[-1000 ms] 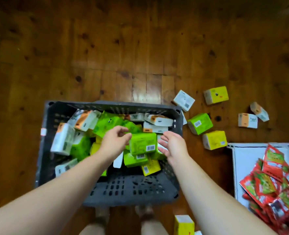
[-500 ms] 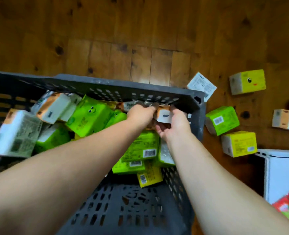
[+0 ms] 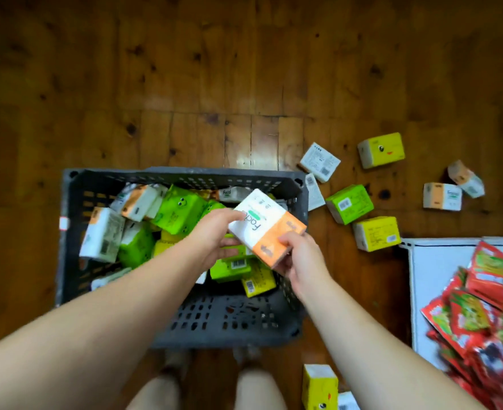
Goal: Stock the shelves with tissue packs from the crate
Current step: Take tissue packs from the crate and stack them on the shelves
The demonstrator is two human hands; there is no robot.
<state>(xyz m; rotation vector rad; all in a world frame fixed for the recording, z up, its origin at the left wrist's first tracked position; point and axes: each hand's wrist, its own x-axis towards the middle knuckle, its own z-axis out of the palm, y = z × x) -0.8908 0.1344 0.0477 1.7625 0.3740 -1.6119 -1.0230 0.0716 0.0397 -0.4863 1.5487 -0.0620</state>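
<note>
Head view: both hands hold white-and-orange tissue pack [image 3: 266, 227] above grey crate [image 3: 182, 179], toward its 2 o'clock corner. Grip of left hand [image 3: 214, 232] curled on white end at pack's 9 o'clock — grip of right hand [image 3: 299, 255] pinching orange end at 5 o'clock. Green and yellow packs [image 3: 179, 214] heaped inside crate; loose packs [image 3: 349, 204] on floor [image 3: 185, 84] at crate's 3 o'clock.

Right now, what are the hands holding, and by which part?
One white-and-orange tissue pack, above the crate. The left hand grips its white end, and the right hand pinches its orange end.
</note>
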